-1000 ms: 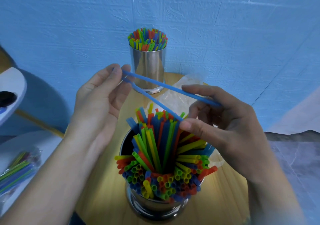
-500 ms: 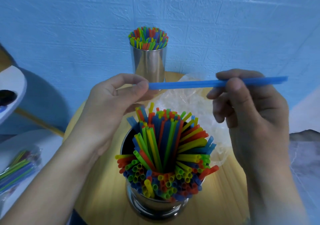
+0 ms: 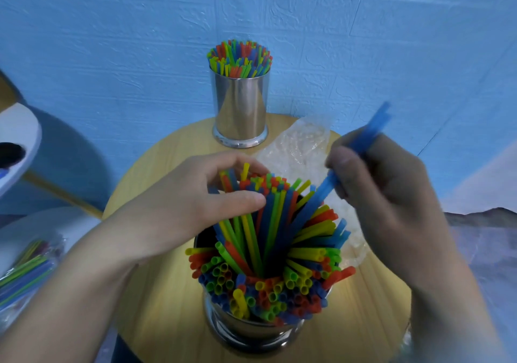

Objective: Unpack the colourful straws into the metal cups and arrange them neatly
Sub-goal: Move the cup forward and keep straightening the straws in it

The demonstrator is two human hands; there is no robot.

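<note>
Though blur softens its outline, the blue straw [image 3: 373,127] reads as a thin plastic tube. The curled fingers of the right hand [image 3: 391,194] pinch it, and it slants down toward the far right side of the loose straws [image 3: 268,250]. Whether it is one tube or two pressed together cannot be told.

The loose straws are hollow, matte tubes in red, yellow, green and blue. They splay outward from the near metal cup [image 3: 251,332], a shiny cylinder with a flared foot. The left hand [image 3: 195,211] wraps thumb and curled fingers around the upright tuft at their far left.

The far metal cup [image 3: 240,107] is tall, smooth and mirror-bright. It holds the packed straws [image 3: 239,58] upright in a tight, even bunch.

A crinkled clear plastic bag [image 3: 302,147] lies flat to the right, between the cups.

Everything sits on a round table [image 3: 156,306] of pale wood with fine straight grain. Behind it rises a blue wall [image 3: 112,40] with a rough, brick-like relief. At the near left, a sealed packet of straws [image 3: 25,273] lies on a white surface.

Counted: two metal cups, two hands, one bag, one packet and one table. The straws are too many to count.
</note>
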